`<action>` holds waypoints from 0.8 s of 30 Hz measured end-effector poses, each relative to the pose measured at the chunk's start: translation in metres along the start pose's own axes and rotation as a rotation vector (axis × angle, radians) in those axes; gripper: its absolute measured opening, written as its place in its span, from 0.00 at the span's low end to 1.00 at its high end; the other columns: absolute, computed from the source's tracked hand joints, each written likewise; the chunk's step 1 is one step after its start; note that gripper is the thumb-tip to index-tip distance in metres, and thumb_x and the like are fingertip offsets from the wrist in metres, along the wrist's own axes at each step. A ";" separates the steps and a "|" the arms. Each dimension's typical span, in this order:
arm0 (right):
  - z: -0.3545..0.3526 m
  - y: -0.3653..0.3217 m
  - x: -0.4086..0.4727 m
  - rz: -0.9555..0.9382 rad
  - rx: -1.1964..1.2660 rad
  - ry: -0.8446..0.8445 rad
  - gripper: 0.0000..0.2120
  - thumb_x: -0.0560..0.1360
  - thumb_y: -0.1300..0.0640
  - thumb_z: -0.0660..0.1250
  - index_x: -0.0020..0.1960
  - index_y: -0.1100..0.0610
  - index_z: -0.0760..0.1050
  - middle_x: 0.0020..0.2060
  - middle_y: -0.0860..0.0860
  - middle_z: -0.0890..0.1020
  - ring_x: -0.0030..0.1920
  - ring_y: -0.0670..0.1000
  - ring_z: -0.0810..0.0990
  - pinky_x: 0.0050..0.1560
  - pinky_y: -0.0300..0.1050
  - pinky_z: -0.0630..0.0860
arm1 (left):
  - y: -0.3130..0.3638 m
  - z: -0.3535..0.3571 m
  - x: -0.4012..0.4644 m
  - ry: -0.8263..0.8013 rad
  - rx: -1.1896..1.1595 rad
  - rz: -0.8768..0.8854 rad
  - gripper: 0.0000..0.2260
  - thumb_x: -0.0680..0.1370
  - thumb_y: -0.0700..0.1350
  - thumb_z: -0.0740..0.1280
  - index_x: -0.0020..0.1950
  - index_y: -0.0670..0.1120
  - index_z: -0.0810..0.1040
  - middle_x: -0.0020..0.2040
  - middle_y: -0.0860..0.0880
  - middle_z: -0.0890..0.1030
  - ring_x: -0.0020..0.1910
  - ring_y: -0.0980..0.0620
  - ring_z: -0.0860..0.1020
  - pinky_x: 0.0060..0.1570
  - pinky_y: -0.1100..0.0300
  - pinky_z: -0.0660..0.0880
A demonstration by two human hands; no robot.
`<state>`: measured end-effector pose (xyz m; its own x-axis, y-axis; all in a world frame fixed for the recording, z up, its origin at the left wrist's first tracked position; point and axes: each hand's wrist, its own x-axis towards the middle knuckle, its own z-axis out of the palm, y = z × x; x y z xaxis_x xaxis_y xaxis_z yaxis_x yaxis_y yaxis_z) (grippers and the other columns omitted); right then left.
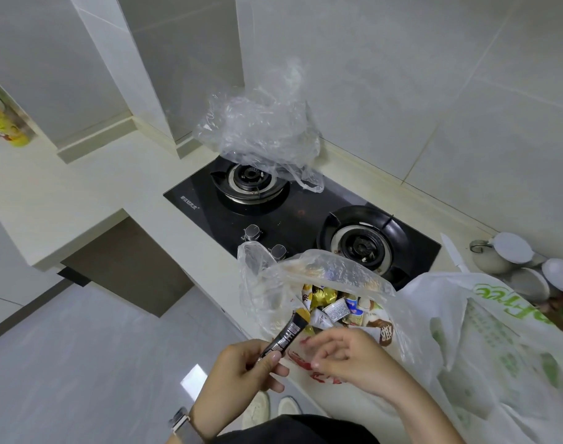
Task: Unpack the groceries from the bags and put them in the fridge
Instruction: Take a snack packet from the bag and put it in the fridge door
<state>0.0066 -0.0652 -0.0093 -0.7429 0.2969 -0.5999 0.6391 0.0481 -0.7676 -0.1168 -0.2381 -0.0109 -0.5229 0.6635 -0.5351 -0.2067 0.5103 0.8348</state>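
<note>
- The pale counter (pixel 119 193) is running along the tiled wall and carrying a black two-burner hob (pixel 301 216), with the bags sitting at its near edge.
- A white bag with green print (pixel 485 341) is slumping on the right of the counter, touching the clear one beside it.
- An emptied-looking clear bag (pixel 260 123) is lying crumpled over the far corner of the hob, well apart from the hands.
- The clear bag of snacks (pixel 321 293) is standing open just in front of the person, its mouth facing up and showing many small wrapped packets (pixel 341 310).
- The right hand (pixel 344 357) is hovering at the bag's near lip with fingers loosely curled; it seems to be grasping nothing, and it is the nearer hand to the packets.
- The left hand (pixel 244 366) is gripping the lower end of a dark stick packet (pixel 281 338) between thumb and fingers.
- The stick packet's long axis is slanting up and to the right, its yellow tip pointing into the bag's mouth, just beside the right fingertips.
- No fridge is in sight, so I judge the packet needs carrying away from the counter next.
</note>
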 end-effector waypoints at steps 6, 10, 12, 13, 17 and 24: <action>-0.022 0.023 0.042 0.142 -0.154 0.551 0.06 0.77 0.58 0.65 0.53 0.52 0.77 0.47 0.46 0.80 0.48 0.50 0.79 0.39 0.38 0.69 | -0.002 -0.006 -0.001 0.060 -0.263 -0.103 0.08 0.80 0.39 0.62 0.49 0.38 0.80 0.39 0.42 0.85 0.31 0.52 0.82 0.29 0.67 0.73; -0.018 0.034 0.081 0.347 -0.334 0.488 0.12 0.75 0.54 0.64 0.35 0.57 0.68 0.33 0.51 0.74 0.44 0.56 0.75 0.43 0.45 0.71 | -0.001 -0.008 -0.002 0.080 -0.348 -0.119 0.08 0.80 0.40 0.62 0.49 0.39 0.80 0.40 0.42 0.85 0.32 0.53 0.81 0.34 0.63 0.76; -0.014 0.038 0.096 0.363 -0.439 0.452 0.12 0.74 0.47 0.66 0.45 0.57 0.75 0.43 0.52 0.80 0.51 0.57 0.78 0.46 0.45 0.72 | -0.001 -0.010 -0.003 0.085 -0.363 -0.127 0.08 0.80 0.41 0.62 0.49 0.40 0.81 0.41 0.42 0.85 0.33 0.52 0.81 0.35 0.63 0.76; -0.013 0.040 0.102 0.378 -0.494 0.457 0.16 0.73 0.44 0.67 0.51 0.56 0.76 0.50 0.52 0.81 0.54 0.56 0.78 0.47 0.45 0.72 | -0.001 -0.012 -0.003 0.087 -0.368 -0.131 0.09 0.80 0.41 0.62 0.50 0.40 0.81 0.42 0.42 0.85 0.33 0.52 0.81 0.35 0.63 0.76; -0.009 0.052 0.114 0.381 -0.674 0.518 0.32 0.67 0.33 0.69 0.63 0.53 0.74 0.63 0.54 0.75 0.65 0.57 0.70 0.60 0.52 0.70 | -0.003 -0.019 -0.004 0.113 -0.393 -0.154 0.09 0.80 0.42 0.61 0.52 0.39 0.79 0.44 0.42 0.85 0.34 0.52 0.81 0.35 0.63 0.76; -0.008 0.065 0.122 0.306 -0.635 0.504 0.24 0.69 0.34 0.68 0.52 0.54 0.77 0.50 0.51 0.81 0.57 0.55 0.77 0.48 0.42 0.72 | -0.002 -0.022 -0.005 0.162 -0.461 -0.176 0.09 0.81 0.44 0.60 0.53 0.40 0.77 0.46 0.44 0.86 0.34 0.52 0.82 0.34 0.63 0.76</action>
<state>-0.0406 -0.0181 -0.1307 -0.4397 0.7636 -0.4729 0.8982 0.3763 -0.2275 -0.1319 -0.2544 -0.0075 -0.5613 0.4773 -0.6761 -0.6270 0.2880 0.7238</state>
